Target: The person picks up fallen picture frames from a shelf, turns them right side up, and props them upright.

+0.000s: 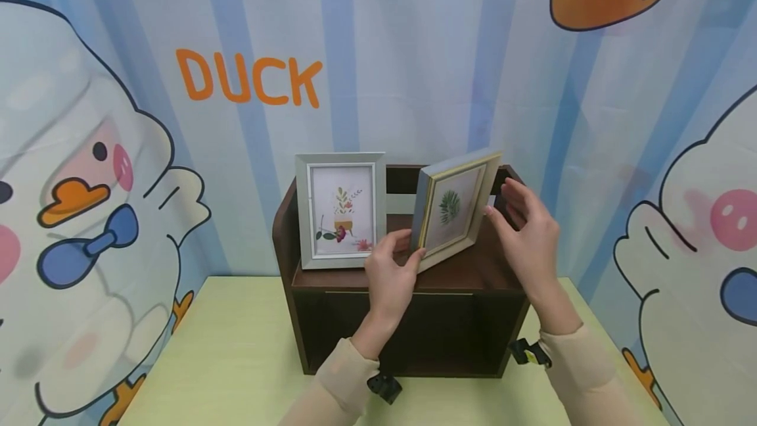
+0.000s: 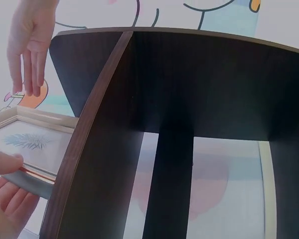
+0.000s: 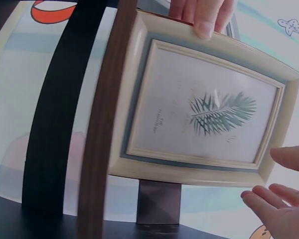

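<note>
A cream picture frame with a green palm leaf print (image 1: 451,208) stands turned at an angle on the top shelf. My left hand (image 1: 391,275) pinches its lower left edge, with the thumb on the front, as the left wrist view also shows. Beside the frame's right edge is my right hand (image 1: 529,235), thumb and fingers apart and nothing between them. In the right wrist view, that thumb (image 3: 289,158) is right at the frame's corner. A pale grey-green picture frame with a flower print (image 1: 343,212) stands upright to the left.
The dark brown wooden shelf (image 1: 408,334) has raised sides, a back rail and an open lower compartment. It stands on a pale yellow-green table (image 1: 236,340). Behind hangs a blue striped curtain (image 1: 408,51) with duck drawings.
</note>
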Demonstrator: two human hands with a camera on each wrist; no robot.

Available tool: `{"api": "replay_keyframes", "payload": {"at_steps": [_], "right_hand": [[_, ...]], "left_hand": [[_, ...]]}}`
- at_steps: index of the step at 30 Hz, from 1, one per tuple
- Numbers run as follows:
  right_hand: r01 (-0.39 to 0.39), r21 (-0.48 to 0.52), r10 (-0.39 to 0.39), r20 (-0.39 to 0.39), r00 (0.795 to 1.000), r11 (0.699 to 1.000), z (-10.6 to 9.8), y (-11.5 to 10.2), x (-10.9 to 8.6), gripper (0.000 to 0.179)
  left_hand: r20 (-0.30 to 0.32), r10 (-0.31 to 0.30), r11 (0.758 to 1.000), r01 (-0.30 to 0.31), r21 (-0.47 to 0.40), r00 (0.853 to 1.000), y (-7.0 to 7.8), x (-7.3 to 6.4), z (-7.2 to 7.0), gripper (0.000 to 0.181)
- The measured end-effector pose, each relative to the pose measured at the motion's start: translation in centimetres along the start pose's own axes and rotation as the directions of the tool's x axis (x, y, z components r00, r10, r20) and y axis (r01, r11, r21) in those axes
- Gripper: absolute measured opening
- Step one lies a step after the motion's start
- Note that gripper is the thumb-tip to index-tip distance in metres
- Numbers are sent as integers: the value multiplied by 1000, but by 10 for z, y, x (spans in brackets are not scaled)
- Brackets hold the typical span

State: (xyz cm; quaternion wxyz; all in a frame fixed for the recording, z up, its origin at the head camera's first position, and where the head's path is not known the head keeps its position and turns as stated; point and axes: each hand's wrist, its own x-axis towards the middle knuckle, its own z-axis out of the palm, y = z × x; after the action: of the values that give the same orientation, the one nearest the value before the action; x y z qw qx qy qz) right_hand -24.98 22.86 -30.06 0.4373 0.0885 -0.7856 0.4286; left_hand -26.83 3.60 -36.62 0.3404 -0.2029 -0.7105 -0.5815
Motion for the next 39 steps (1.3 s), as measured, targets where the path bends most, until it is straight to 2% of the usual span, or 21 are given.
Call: {"api": "replay_keyframes", "payload": {"at_steps": [13,18,23,25,31,36,39], "right_hand": [[17,60,-19,27,999,998,-7,-7,14,50],[11,90,-14,27,1000,996,-8,-20,15,47],[25,128,-29,30,999,992,-9,-32,18,44],[40,139,-46,40,998,989,-10,-43,18,43],[122,158,-133,63,989,980,-7,-52,22,42],[225,189,-244,82,966,956,-3,-56,27,42],[256,207,-281,99,955,944,-1,-58,28,41]], "left_hand": [[-79,59,998,-57,26,995,1,-7,9,29],[-111,72,994,-62,87,991,3,-8,13,29],[-128,88,992,-76,102,988,4,-9,15,28],[-133,90,991,-76,106,987,5,-9,16,28],[-141,89,991,-74,111,986,7,-11,19,29],[-163,87,993,-72,97,983,8,-11,22,29],[-165,83,994,-70,80,983,8,-12,25,29]]}}
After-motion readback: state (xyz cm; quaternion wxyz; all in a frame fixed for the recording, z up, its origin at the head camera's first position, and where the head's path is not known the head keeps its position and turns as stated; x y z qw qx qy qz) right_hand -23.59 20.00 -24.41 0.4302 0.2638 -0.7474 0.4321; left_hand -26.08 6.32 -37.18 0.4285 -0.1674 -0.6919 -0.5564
